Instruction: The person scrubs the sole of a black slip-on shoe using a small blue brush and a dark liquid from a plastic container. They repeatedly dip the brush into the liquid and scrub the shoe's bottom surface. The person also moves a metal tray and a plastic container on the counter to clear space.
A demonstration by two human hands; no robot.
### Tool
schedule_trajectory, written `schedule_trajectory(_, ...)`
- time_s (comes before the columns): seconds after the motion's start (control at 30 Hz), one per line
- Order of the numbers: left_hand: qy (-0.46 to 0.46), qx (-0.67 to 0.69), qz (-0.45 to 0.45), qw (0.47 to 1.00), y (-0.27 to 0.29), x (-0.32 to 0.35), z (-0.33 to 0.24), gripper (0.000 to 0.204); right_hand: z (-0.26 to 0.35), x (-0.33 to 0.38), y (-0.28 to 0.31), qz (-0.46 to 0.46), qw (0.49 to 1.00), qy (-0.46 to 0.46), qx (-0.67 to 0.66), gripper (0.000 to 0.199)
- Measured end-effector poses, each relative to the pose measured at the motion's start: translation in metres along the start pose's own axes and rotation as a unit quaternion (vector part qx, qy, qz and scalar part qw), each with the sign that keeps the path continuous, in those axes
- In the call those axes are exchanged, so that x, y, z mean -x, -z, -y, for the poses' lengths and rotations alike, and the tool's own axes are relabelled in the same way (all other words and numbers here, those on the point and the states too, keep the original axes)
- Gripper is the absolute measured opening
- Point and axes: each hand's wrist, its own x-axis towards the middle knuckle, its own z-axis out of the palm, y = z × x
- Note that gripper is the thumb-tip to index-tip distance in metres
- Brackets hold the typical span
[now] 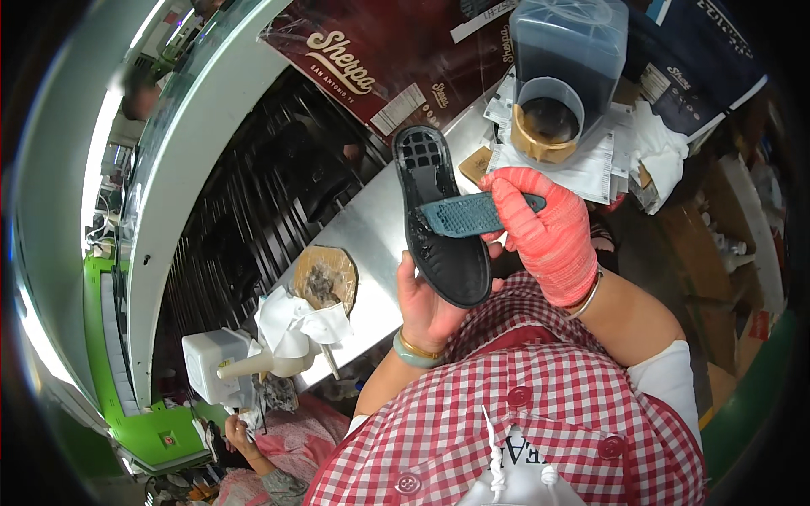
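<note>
My left hand supports a black shoe sole from beneath at its near end, with the thumb along its edge. The sole is tilted, inner face up, and has a grid of square hollows at its far end. My right hand, in a coral knitted glove, is closed around the narrow end of a teal flat brush. The brush's wide, dotted end lies across the middle of the sole; its underside is hidden.
Beyond the sole, a clear cup of dark liquid stands before a large translucent container. A brown round dish and white cloth lie left on the metal table. Dark conveyor slats run alongside. Another person's hand shows lower left.
</note>
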Motion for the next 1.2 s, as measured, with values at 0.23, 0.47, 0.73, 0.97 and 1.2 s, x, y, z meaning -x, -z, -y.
schedule_trajectory(0.23,0.006,-0.063,0.045,0.997,0.004,0.0,-0.001,0.072,0.009,-0.014,0.001,-0.021,0.999,0.046,0.012,0.021)
schedule_trajectory(0.47,0.014,-0.117,0.079,0.99,0.005,0.004,-0.002,0.08,0.022,-0.025,0.003,-0.015,0.999,0.042,-0.031,0.021)
schedule_trajectory(0.73,0.016,-0.111,0.053,0.992,0.009,0.006,-0.003,0.077,0.023,-0.013,0.005,0.022,1.0,-0.007,0.008,0.023)
schedule_trajectory(0.97,0.016,-0.095,0.031,0.995,0.015,0.007,-0.006,0.074,0.012,0.0,0.003,0.053,0.996,-0.075,0.008,0.021)
schedule_trajectory(1.2,0.003,-0.055,0.03,0.998,0.02,0.009,-0.009,0.068,0.009,0.006,-0.003,0.086,0.99,-0.11,0.028,0.02)
